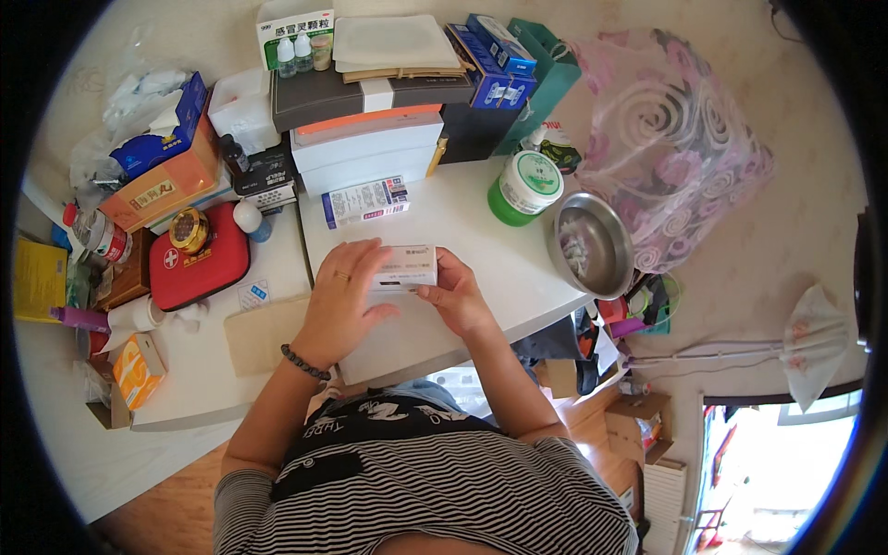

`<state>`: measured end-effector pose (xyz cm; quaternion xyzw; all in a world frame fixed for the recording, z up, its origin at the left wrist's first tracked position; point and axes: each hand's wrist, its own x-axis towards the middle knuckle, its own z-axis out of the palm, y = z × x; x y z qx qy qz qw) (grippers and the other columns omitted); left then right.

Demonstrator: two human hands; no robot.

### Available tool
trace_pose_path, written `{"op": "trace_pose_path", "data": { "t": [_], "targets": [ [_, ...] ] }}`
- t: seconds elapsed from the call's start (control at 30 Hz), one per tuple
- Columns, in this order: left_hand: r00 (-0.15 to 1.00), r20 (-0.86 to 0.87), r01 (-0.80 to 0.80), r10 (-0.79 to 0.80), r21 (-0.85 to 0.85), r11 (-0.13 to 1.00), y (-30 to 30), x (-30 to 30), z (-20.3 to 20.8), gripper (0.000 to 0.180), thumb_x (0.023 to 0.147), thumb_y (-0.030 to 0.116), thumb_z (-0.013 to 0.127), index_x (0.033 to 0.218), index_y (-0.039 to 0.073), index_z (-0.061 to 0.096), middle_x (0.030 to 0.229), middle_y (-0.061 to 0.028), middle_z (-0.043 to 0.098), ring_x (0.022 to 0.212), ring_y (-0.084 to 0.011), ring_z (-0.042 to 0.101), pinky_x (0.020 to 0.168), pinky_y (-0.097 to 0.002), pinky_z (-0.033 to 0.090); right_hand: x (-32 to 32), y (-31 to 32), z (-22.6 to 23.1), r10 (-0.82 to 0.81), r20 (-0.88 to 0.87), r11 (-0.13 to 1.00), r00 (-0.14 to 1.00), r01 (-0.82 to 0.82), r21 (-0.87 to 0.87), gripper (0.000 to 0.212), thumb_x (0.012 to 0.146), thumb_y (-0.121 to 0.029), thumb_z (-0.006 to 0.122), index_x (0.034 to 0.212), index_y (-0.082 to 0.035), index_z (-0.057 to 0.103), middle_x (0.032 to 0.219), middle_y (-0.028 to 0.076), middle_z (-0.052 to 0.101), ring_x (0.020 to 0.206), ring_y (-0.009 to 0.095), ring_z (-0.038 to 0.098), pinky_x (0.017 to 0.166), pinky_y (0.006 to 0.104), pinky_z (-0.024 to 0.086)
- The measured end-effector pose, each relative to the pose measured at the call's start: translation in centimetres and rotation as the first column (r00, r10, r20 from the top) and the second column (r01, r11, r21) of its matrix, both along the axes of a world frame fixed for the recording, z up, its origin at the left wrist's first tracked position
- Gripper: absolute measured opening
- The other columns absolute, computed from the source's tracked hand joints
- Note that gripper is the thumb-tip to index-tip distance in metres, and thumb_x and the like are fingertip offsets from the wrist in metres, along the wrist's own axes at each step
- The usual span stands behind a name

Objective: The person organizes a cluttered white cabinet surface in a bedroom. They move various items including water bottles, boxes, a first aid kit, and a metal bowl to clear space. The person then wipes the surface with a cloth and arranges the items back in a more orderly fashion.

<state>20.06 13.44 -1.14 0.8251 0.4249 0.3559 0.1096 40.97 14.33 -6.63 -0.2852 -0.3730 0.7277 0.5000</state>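
Both hands are on a small white carton (404, 267) held just above the white bench (462, 222): the left hand (340, 301) lies over its left end with fingers spread across the top, the right hand (456, 294) pinches its right end. A blue-and-white medicine box (365, 202) lies just beyond, a green-lidded jar (524, 188) and steel bowl (592, 245) to the right.
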Motion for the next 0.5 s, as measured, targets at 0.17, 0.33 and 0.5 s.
{"op": "trace_pose_path", "data": {
  "t": [0.17, 0.33, 0.5],
  "targets": [
    [0.989, 0.148, 0.0, 0.009, -0.062, 0.998, 0.5, -1.2, -1.0, 0.046, 0.068, 0.001, 0.076, 0.111, 0.007, 0.06, 0.116, -0.0118, 0.058, 0.11, -0.0325, 0.053, 0.093, -0.0399, 0.046, 0.4, 0.3, -0.8, 0.022, 0.04, 0.998, 0.999, -0.024, 0.05, 0.057, 0.077, 0.015, 0.063, 0.129, -0.003, 0.05, 0.127, 0.007, 0.056, 0.119, 0.019, 0.053, 0.102, 0.0334, 0.044],
    [0.989, 0.146, -0.016, 0.033, -0.116, 0.993, 0.2, -0.3, 0.1, 0.043, 0.068, -0.001, 0.075, 0.107, 0.007, 0.06, 0.111, -0.0102, 0.056, 0.108, -0.0314, 0.052, 0.09, -0.0382, 0.047, -0.1, 0.5, -0.6, -0.002, 0.109, 0.99, 0.994, -0.013, 0.138, 0.055, 0.072, 0.017, 0.063, 0.121, -0.006, 0.054, 0.13, 0.01, 0.054, 0.123, 0.022, 0.051, 0.102, 0.0343, 0.044],
    [0.988, 0.154, 0.007, 0.023, -0.193, 0.981, 0.4, -0.4, -0.1, 0.045, 0.065, -0.001, 0.077, 0.104, 0.007, 0.057, 0.11, -0.0092, 0.054, 0.107, -0.0311, 0.05, 0.091, -0.0383, 0.046, -0.3, 0.5, -0.5, -0.016, 0.221, 0.991, 0.975, -0.015, 0.136, 0.056, 0.068, 0.021, 0.061, 0.116, -0.006, 0.055, 0.13, 0.011, 0.054, 0.124, 0.023, 0.051, 0.102, 0.0348, 0.045]
  ]
}}
